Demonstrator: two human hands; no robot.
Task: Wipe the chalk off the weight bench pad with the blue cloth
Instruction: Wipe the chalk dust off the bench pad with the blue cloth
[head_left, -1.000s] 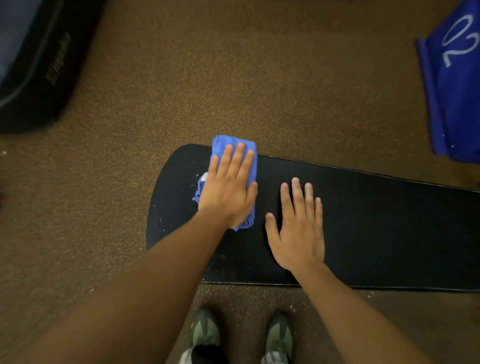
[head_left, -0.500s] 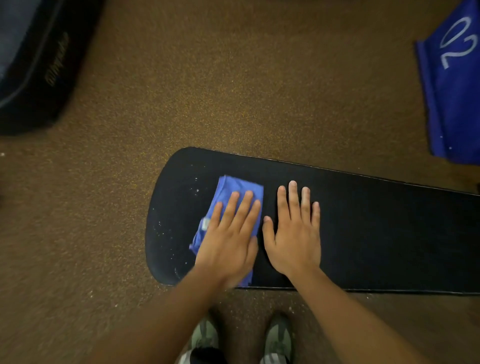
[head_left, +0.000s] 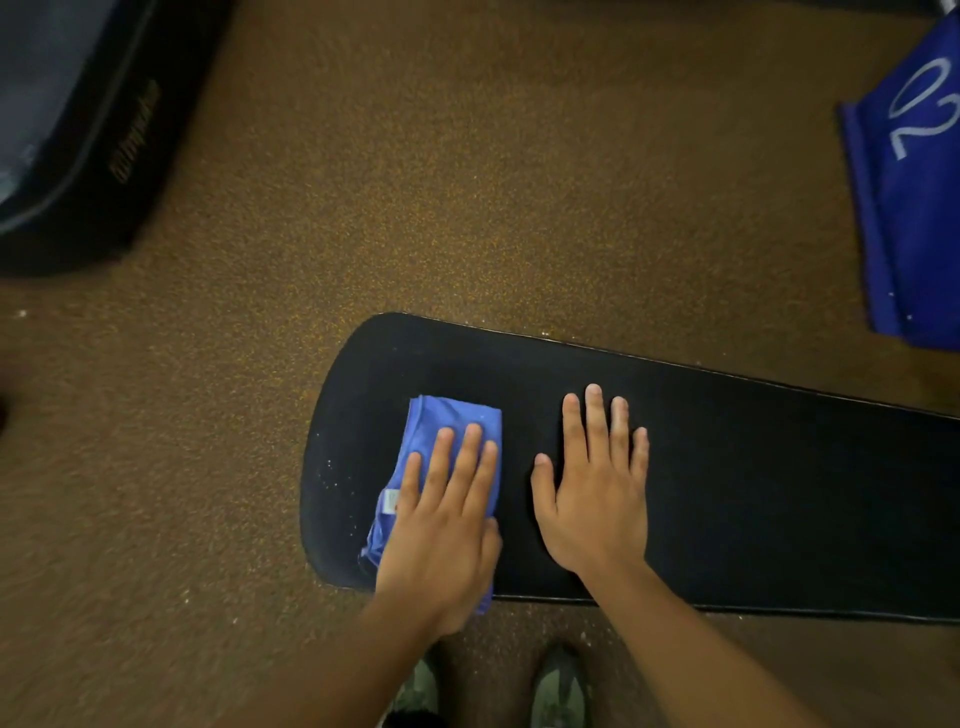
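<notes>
Left hand (head_left: 441, 525) lies flat, fingers spread and straight, pressing the blue cloth (head_left: 457, 421) onto the weight bench pad (head_left: 753, 467). The palm and wrist cover the cloth's near half, so only its far edge, its left side with a small pale tag, and a scrap poking out below the heel of the hand can be seen. Right hand (head_left: 595, 488) is planted just beside it, open and flat on the bare black pad, holding nothing, with a narrow strip of pad between the two hands.

The cloth sits toward the pad's rounded left end, close to the near edge. Left of it, fine white chalk specks (head_left: 332, 478) dot the pad; they are tiny and hard to count. The pad runs off the right side of the frame, so its length is cut off.

Below, two greenish shoes (head_left: 558, 686) peek in at the bottom edge, mostly cropped. The speckled brown floor (head_left: 467, 208) surrounds everything. A dark padded block (head_left: 93, 130) with unreadable lettering is clipped at top left, and a blue object (head_left: 914, 208) with white numerals is clipped at right.
</notes>
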